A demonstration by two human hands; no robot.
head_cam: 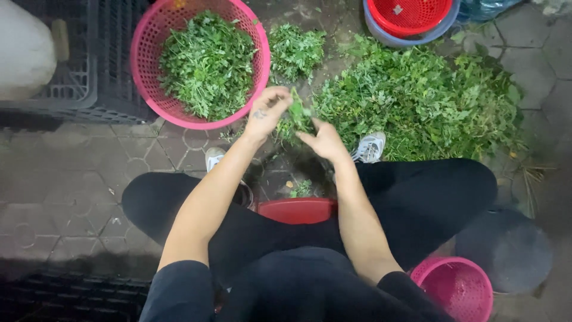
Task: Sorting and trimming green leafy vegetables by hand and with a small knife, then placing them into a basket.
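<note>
A large loose heap of leafy green herbs (423,107) is still lying right of the hands, while the round pink plastic basket (143,65) to their upper left is holding a good pile already. Left hand (267,112) and right hand (325,140) are both pinching closed on one small green sprig (298,113) between them.

Seated person sorting leafy greens over paved ground.
Left hand (266,111) and right hand (322,140) both grip one sprig (297,113) between them. Pink basket (143,42) ahead-left holds picked greens; small heap (296,50) lies beside it; large pile (423,101) lies to the right. Red tub (297,210) sits between the knees. Second pink basket (456,288) stands lower right.
</note>
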